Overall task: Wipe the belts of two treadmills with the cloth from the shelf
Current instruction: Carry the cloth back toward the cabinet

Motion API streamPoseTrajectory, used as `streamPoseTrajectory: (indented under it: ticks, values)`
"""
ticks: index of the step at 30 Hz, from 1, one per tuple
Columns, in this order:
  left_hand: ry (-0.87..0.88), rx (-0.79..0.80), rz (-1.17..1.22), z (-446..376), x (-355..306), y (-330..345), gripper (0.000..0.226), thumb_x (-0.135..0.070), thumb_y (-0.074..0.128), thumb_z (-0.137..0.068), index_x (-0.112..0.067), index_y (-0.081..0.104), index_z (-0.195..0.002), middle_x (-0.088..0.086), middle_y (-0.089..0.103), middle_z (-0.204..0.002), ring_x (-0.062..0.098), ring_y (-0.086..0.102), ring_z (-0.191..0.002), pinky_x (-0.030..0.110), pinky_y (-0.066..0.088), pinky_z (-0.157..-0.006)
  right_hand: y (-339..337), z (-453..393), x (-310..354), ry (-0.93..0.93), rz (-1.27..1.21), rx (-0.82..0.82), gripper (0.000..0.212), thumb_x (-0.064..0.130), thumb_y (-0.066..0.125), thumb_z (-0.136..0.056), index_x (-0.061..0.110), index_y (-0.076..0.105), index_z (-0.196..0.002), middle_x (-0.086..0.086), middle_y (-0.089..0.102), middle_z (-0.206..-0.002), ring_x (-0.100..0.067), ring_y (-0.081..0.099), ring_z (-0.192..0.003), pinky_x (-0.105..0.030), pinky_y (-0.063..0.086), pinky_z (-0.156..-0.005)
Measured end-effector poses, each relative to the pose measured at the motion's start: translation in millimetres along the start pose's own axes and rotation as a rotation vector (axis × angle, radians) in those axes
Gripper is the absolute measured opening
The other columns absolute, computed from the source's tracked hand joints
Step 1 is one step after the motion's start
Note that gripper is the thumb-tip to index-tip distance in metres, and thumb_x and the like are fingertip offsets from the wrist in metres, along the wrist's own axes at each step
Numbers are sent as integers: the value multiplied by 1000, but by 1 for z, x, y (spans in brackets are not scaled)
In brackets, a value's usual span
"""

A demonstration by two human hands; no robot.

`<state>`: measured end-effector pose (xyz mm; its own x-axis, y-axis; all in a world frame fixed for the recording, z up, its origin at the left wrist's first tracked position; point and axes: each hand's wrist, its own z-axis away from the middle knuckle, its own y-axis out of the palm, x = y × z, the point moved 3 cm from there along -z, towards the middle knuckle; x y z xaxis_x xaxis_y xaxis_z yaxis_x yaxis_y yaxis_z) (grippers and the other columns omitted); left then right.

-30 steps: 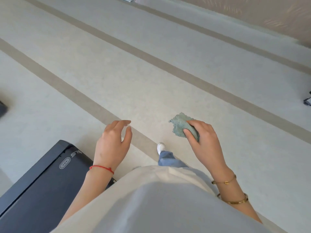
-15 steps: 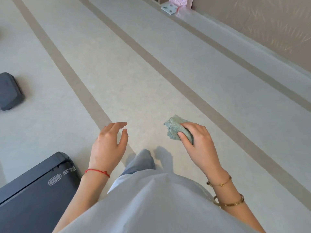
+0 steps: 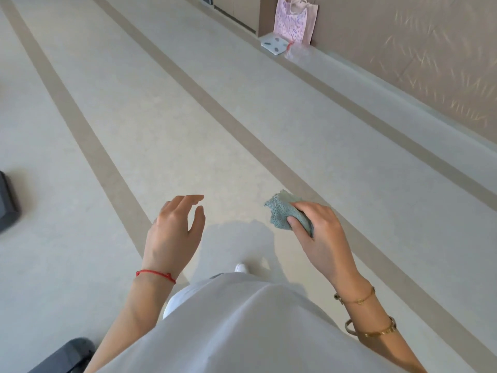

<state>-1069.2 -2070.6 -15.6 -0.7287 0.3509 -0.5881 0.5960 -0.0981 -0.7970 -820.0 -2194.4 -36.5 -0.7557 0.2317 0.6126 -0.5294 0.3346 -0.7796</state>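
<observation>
My right hand (image 3: 320, 232) is shut on a crumpled pale blue-green cloth (image 3: 282, 212), held at waist height over the floor. My left hand (image 3: 174, 232) hangs beside it with the fingers apart and nothing in it. Only a dark corner of one treadmill (image 3: 66, 354) shows at the bottom left edge. The dark end of a second treadmill (image 3: 6, 204) pokes in at the left edge. Both belts are out of sight.
Pale floor with tan stripes (image 3: 107, 162) runs ahead. A pink patterned bag (image 3: 294, 20) leans on the right wall beside a small white spotted item (image 3: 274, 44). A low ledge (image 3: 403, 109) follows that wall. My white shoe (image 3: 240, 267) shows below.
The view has swung forward and right: the near treadmill has slid almost out of frame at the bottom left, and the pink bag has come into view. My hands keep the same pose.
</observation>
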Motion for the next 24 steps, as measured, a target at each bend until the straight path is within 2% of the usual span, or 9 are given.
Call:
streamPoseTrajectory:
  ticks: [3, 8, 11, 17, 24]
  values:
    - [36, 22, -17, -69, -2, 5, 24, -15, 56, -96, -16, 68, -117, -2, 68, -108, 23, 63, -103, 37, 53, -76, 1, -66, -1, 6, 16, -52, 21, 34, 54, -97, 23, 63, -113, 11, 63, -113, -16, 54, -103, -32, 43, -91]
    - [29, 70, -53, -169, 0, 24, 24, -18, 56, -97, -18, 68, -117, -5, 68, -110, 22, 63, -92, 29, 43, -67, 8, -159, -19, 45, 33, -62, 18, 32, 56, -97, 22, 62, -111, 10, 63, -110, -16, 53, -98, -28, 42, -88]
    - [20, 86, -51, -230, 3, 46, 24, -19, 55, -97, -18, 68, -118, -5, 67, -112, 22, 63, -98, 32, 47, -69, 16, -223, -38, 61, 26, -51, 19, 32, 57, -96, 22, 63, -112, 9, 64, -110, -15, 53, -98, -25, 41, -86]
    - [1, 66, -54, -372, -5, 87, 24, -18, 56, -97, -18, 68, -117, -3, 68, -111, 21, 63, -105, 37, 52, -73, 25, -377, -80, 64, 9, -17, 26, 37, 52, -97, 23, 62, -117, 10, 63, -115, -15, 52, -104, -35, 45, -90]
    - [-36, -15, -48, -554, -35, 111, 24, -18, 56, -97, -19, 68, -117, -4, 68, -110, 23, 63, -99, 34, 49, -70, 7, -585, -95, -65, 27, 6, 32, 42, 46, -95, 22, 62, -116, 10, 63, -115, -14, 53, -107, -32, 43, -94]
